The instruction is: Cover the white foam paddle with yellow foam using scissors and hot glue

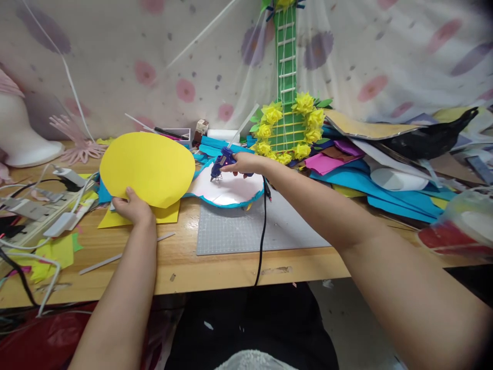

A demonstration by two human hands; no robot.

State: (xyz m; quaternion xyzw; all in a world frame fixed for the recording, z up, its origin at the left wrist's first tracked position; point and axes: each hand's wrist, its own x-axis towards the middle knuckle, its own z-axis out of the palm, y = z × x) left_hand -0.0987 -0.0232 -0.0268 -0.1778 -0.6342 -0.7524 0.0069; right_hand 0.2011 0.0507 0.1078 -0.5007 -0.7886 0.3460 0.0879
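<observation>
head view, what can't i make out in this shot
All in the head view:
Left hand: most fingers hidden behind the yellow oval.
Blue glue gun: grip mostly covered by the right hand.
Green guitar shape: top cut off by the upper edge.
Red container: blurred, cut off by the right edge.

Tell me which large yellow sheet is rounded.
The upper sheet, held by the left hand: its outline mostly curves, while the lower sheet on the table shows straight edges.

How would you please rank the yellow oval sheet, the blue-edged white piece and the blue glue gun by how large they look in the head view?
1. Yellow oval sheet
2. Blue-edged white piece, judged by what shows, as it is partly covered
3. Blue glue gun
</observation>
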